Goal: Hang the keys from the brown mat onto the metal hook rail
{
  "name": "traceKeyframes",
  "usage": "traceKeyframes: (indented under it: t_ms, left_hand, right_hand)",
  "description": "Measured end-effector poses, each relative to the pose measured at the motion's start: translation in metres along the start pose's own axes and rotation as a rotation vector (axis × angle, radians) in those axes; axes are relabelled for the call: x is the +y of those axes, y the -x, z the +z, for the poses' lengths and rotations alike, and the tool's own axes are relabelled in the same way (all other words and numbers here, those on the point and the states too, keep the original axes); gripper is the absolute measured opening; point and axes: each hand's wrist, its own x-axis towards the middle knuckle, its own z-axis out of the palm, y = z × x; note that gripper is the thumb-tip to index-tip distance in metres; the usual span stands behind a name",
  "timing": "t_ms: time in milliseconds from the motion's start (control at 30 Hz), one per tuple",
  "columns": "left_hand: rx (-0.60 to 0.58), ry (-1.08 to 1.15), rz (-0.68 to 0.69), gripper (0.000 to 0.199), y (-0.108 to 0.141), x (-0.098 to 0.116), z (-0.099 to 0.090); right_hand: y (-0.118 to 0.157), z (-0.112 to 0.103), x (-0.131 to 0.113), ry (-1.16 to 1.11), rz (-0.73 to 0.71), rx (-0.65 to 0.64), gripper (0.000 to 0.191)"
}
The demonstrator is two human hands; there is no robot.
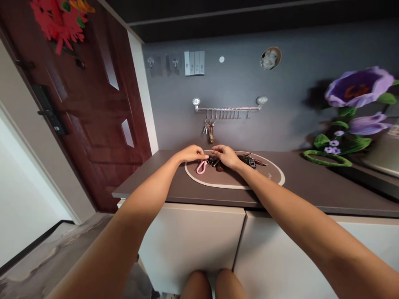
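Observation:
My left hand (192, 154) is closed in a pinch, thumb and fingertips at the top of a pink loop key strap (201, 167). The strap's loop points down over the oval brown mat (199, 179) with its pale border. Facing it, my right hand (227, 158) curls above a cluster of keys (214, 162), with thumb and fingers drawn together. Whatever lies between those fingertips is too small to make out. More keys and key fobs (251, 162) lie on the mat just right of my right hand, partly covered by it.
A wall rail with hooks (229, 109) holds two hanging key bunches (209, 129) at its left end. Purple artificial flowers (358, 89) and a green ring base (327, 159) stand on the right. Left of the counter (146, 178) is a dark red door (102, 137).

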Motion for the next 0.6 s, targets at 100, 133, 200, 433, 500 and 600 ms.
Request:
traceKeyframes:
  t_ms: [100,133,200,433,500,600]
  left_hand:
    - [-0.067,0.028,-0.033,0.041,0.0004,-0.0018,0.0003]
    - [-0.084,0.040,-0.039,0.040,0.0002,-0.0027,0.0004]
    - [-0.102,0.060,-0.045,0.037,-0.0005,-0.0049,0.0004]
    - [-0.030,0.106,-0.104,0.023,-0.0024,-0.0073,0.0009]
    - [0.006,0.147,-0.114,0.020,-0.0023,-0.0053,0.0010]
    - [0.050,0.214,-0.117,0.017,-0.0024,-0.0025,0.0008]
  right_hand:
    - [0.0041,0.0012,-0.0024,0.082,-0.007,-0.004,0.021]
    - [0.0058,0.0019,-0.0033,0.089,-0.002,-0.019,0.021]
    - [0.0089,0.0036,-0.0048,0.079,0.018,-0.064,0.023]
    - [0.0084,0.0057,-0.0064,0.101,0.016,-0.112,0.024]
    - [0.0066,0.0054,-0.0062,0.135,-0.006,-0.099,0.022]
    - [0.0049,0.0050,-0.0063,0.174,-0.020,-0.097,0.021]
